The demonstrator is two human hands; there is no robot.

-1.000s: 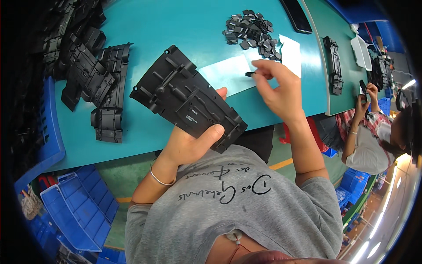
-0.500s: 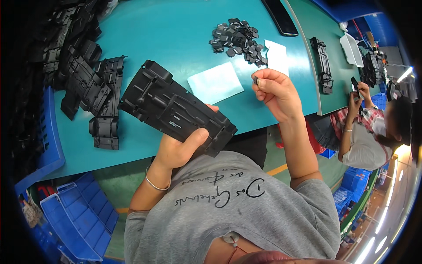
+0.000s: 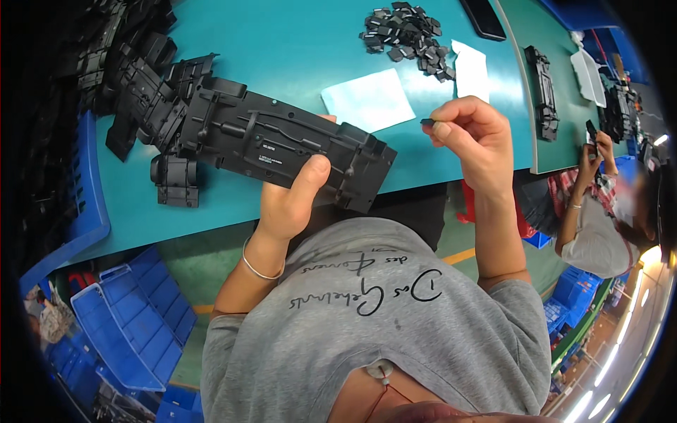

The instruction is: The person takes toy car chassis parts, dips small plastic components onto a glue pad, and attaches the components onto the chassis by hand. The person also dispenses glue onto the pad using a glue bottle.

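The left hand grasps one long black plastic part, thumb on its upper face; the other fingers are mostly hidden underneath, with a bit of one showing past the far edge. The right hand pinches one small black piece between thumb and fingertips, which cover much of it, so its shape is hard to make out.

The long part is held above the near edge of the teal table, left of the right hand and apart from it. Its long axis runs left to right on a slant, the left end farther away, the right end nearer the person. It hides some of the similar black parts heaped at left; those overlap and fade into the dark rim, so their number cannot be told.

Two white sheets lie beyond the hands. Past them is one pile of small black pieces, too jumbled to count. One black phone-like slab at far right is cut off by the upper edge.
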